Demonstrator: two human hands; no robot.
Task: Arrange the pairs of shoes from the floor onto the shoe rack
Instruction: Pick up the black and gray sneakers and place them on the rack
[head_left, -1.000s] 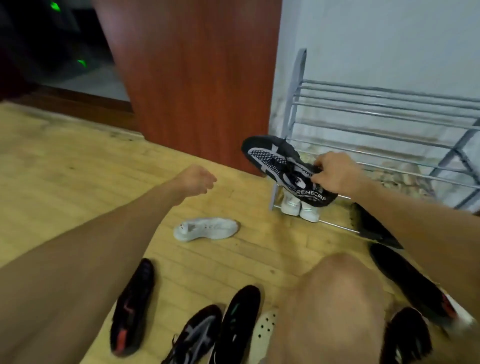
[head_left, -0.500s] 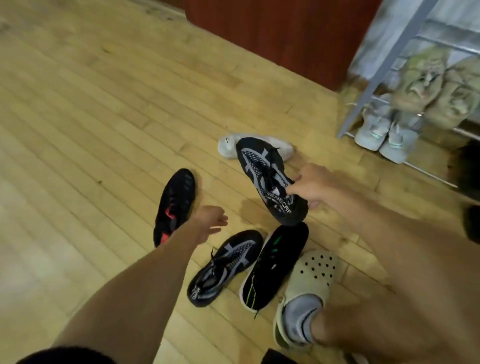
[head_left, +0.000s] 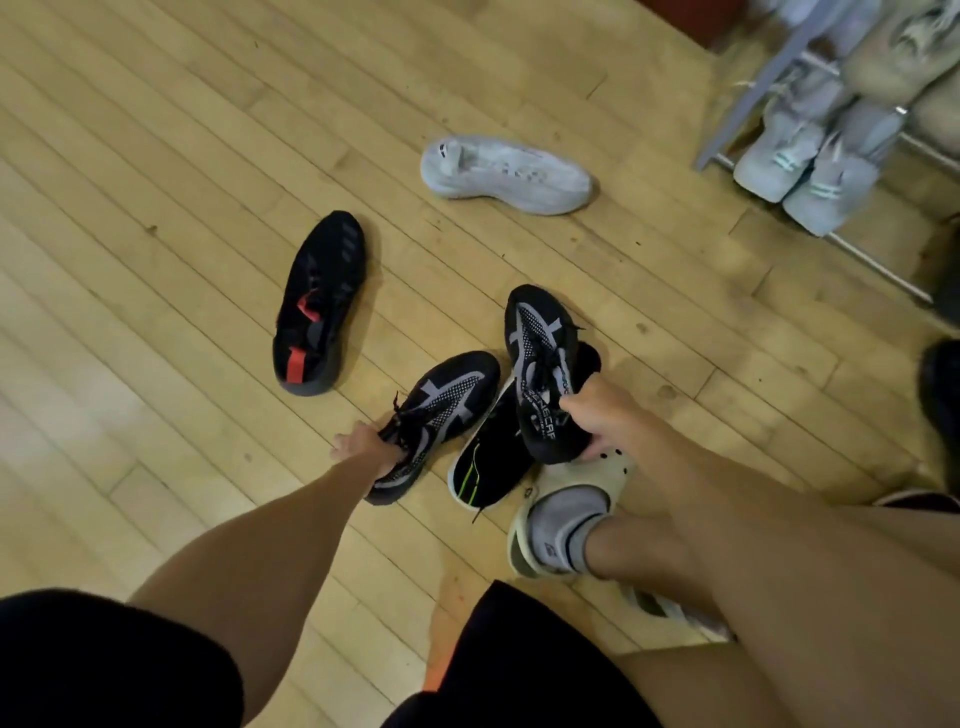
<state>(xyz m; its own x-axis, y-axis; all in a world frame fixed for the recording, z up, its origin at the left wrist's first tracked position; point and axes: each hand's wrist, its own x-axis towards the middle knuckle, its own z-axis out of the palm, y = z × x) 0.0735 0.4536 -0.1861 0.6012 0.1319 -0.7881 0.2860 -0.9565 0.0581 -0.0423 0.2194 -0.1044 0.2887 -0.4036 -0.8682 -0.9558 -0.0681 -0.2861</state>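
two matching black-and-grey trainers are in play in the head view, one per hand. the right hand (head_left: 597, 421) is closed around the heel opening of the lifted trainer (head_left: 540, 364), holding it toe-away above the floor, probably so its mate can be gathered and the pair carried together. the left hand (head_left: 363, 447) has its fingers curled into the collar of the second trainer (head_left: 436, 415), which lies on the wooden floor (head_left: 156, 260); whether the grasp has fully tightened cannot be told.

counted on the floor besides these: one black shoe with red accents (head_left: 319, 306) off to the left, one white sneaker (head_left: 506, 174) lying alone farther away, and one black shoe with a green stripe (head_left: 491, 457) partly under the lifted trainer. dark shoes at the right edge are cropped, so their number is unclear.

the shoe rack (head_left: 753, 104) stands at the upper right, well apart from the hands, with one pale pair (head_left: 800, 166) on its lowest bars and beige shoes above. the person wears a cream clog (head_left: 613, 475).
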